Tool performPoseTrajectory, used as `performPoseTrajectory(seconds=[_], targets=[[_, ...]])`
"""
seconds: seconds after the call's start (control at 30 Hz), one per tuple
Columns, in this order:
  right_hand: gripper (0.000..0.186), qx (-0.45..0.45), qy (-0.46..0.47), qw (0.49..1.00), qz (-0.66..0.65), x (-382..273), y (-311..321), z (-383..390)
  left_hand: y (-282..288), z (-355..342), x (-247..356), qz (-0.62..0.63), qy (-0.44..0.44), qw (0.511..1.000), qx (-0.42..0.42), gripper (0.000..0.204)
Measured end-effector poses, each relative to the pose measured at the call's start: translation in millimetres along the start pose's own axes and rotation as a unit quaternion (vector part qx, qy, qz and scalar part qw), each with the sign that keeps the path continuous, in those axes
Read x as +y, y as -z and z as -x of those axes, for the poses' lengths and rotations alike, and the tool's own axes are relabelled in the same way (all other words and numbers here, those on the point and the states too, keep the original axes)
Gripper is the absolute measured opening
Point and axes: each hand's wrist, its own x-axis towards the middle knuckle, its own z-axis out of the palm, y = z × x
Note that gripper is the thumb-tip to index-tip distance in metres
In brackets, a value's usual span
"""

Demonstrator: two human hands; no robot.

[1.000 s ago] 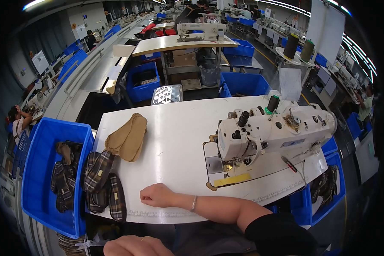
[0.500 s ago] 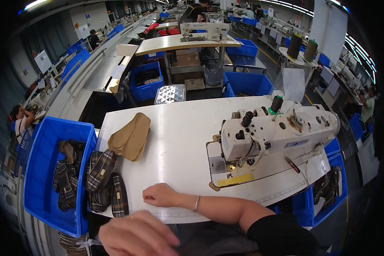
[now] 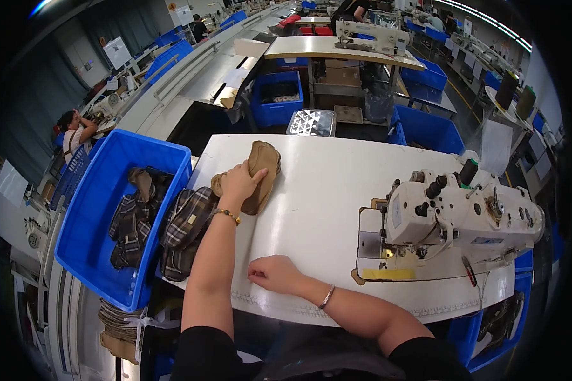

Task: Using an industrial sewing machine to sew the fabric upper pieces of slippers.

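My left hand (image 3: 238, 183) reaches across the white table and closes its thumb and fingers around several flat tan insoles (image 3: 268, 166), which lie in a small stack. Part of the stack is hidden under the palm. My right hand (image 3: 274, 274) rests on the table near its front edge, fingers curled in, with nothing visible in it. Beside my left forearm, plaid fabric slipper uppers (image 3: 188, 216) with small pale labels lie at the table's left edge. A white sewing machine (image 3: 451, 219) stands to the right of both hands.
A blue bin (image 3: 124, 141) with more plaid pieces flanks the table's left side. Red-handled snips (image 3: 469, 272) lie by the machine. Below the bin hangs a tied bundle of tan pieces (image 3: 117, 324). Another sewing table (image 3: 311, 46) stands ahead; a person (image 3: 76, 133) sits far left.
My left hand has moved from the lower edge out to the tan insoles and taken hold of them. My right hand stays resting on the table. The view has turned left.
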Motion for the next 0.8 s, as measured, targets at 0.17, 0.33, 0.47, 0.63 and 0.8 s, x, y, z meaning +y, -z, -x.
performPoseTrajectory(seconds=[0.17, 0.33, 0.47, 0.63, 0.8], targets=[[0.013, 0.020, 0.009, 1.000, -0.003, 2.3, -4.4, 0.7, -20.4, -1.3, 25.2, 0.014, -0.094, 0.995, 0.031, 0.076], [0.013, 0.018, 0.001, 1.000, -0.006, 2.9, -3.3, 0.0, -17.4, 10.2, 47.0, -0.060, -0.148, 0.977, 0.145, 0.080], [0.013, 0.016, 0.002, 1.000, 0.018, 8.6, -5.7, -0.2, -10.4, 42.3, 76.8, -0.038, -0.125, 0.987, 0.097, 0.065], [0.012, 0.017, 0.009, 1.000, 0.004, 5.3, -7.6, -0.9, -7.7, 30.1, 62.4, -0.114, -0.155, 0.978, 0.081, 0.040], [0.012, 0.027, 0.011, 1.000, -0.009, 4.5, -4.0, -0.4, 45.8, 4.1, 75.7, -0.203, -0.151, 0.967, 0.023, 0.033]])
